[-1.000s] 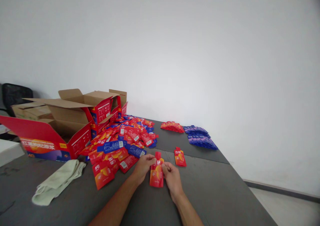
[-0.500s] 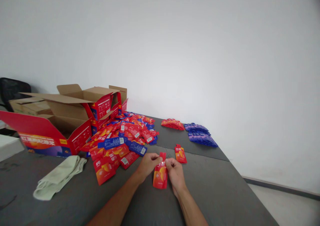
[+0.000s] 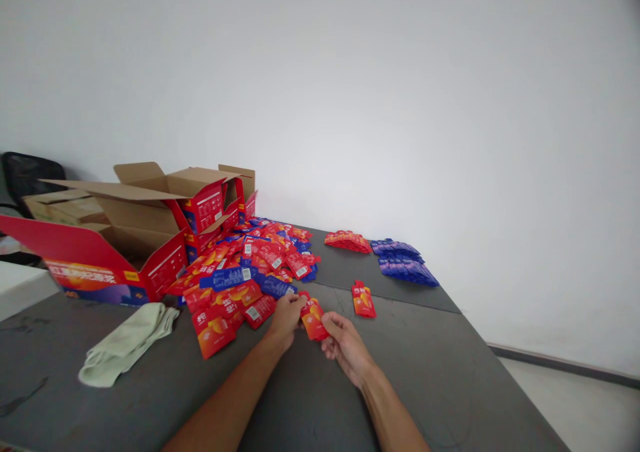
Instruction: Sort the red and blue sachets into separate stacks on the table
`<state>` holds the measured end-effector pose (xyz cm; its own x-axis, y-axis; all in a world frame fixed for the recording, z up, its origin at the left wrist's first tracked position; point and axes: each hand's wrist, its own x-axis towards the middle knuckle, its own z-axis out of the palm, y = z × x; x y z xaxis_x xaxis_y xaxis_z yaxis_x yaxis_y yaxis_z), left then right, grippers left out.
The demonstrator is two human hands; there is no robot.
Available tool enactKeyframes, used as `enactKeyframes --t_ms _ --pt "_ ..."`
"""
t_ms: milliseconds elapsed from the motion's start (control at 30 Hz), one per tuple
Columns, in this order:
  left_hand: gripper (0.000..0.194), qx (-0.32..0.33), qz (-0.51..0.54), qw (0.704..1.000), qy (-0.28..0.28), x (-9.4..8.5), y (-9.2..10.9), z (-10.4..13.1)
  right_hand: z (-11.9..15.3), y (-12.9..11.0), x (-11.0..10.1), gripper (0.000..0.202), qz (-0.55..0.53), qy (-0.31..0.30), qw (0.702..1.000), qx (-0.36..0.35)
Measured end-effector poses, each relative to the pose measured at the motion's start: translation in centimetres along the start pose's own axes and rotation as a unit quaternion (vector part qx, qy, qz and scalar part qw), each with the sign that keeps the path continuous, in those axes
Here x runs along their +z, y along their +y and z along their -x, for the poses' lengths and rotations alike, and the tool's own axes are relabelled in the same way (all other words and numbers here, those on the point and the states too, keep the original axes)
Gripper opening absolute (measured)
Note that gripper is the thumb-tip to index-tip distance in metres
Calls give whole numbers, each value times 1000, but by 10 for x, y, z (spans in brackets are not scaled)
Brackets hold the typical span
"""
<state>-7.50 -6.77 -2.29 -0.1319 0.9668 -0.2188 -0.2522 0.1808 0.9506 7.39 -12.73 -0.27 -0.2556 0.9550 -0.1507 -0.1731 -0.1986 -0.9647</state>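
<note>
Between my two hands is a red-and-orange pouch [image 3: 313,319], tilted, its printed front facing up. My left hand [image 3: 287,315] pinches its upper left end. My right hand [image 3: 346,345] grips the lower right corner between thumb and fingers. A single red pouch [image 3: 363,300] lies flat on the dark table just beyond my right hand. To the left of my left hand spreads a loose heap of red and blue pouches [image 3: 270,255], with several red ones [image 3: 214,330] at its near edge.
Open red cartons [image 3: 165,269] stand at the left behind a folded pale green cloth [image 3: 127,342]. At the table's far side lie a row of red pouches [image 3: 347,241] and rows of blue-purple pouches [image 3: 407,270]. A white wall [image 3: 450,139] rises behind the table [image 3: 320,412].
The pouch has turned from upright to slanted. My right hand has moved from its upper part to its lower corner, and my left hand has shifted slightly left and up.
</note>
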Motion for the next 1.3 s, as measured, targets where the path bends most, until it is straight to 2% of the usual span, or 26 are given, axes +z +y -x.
enactKeyframes --t_ms 100,167,233,300,367,433,500,533,600,700,833,933,1033,1100,1200,1300 --pt "45 -27 6 1000 12 0 -4 -1 2 -4 3 62 -72 23 997 -15" --pt "45 -31 -6 999 12 1 -6 -2 4 -8 5 67 -83 24 995 -55" --pt "43 -32 -36 999 0 1 -6 -2 5 -11 6 63 -52 24 992 -113" --pt "36 -7 -101 995 -9 0 -2 0 5 -12 5 53 7 38 986 -162" --pt "27 80 -196 977 -2 -2 7 3 2 -12 3 46 60 67 979 -184" --pt "25 227 -288 930 15 -4 18 10 -2 -11 0 44 84 92 975 -185" --pt "24 332 -316 889 19 -5 30 20 -5 -9 -3 44 91 108 974 -179" --pt "23 369 -315 875 -5 -5 34 25 -6 -9 -4 44 91 112 974 -176" --pt "25 415 -341 838 -96 -3 39 36 -8 -7 -6 44 88 114 974 -172" --pt "25 433 -393 794 -167 0 40 44 -10 -3 -8 42 87 107 975 -177" --pt "25 441 -427 768 -182 1 36 41 -12 2 -10 41 119 106 968 -196" --pt "26 449 -436 761 -174 -2 34 36 -11 2 -13 38 185 126 949 -223" --pt "27 455 -439 761 -145 -3 30 33 -9 -1 -15 33 274 163 909 -267" --pt "27 463 -435 762 -125 0 27 34 -7 -3 -16 32 303 173 893 -283" --pt "27 480 -426 760 -107 5 20 34 -5 -4 -16 33 286 183 897 -282" --pt "27 499 -431 745 -98 7 15 33 -4 -4 -14 32 273 174 904 -278"
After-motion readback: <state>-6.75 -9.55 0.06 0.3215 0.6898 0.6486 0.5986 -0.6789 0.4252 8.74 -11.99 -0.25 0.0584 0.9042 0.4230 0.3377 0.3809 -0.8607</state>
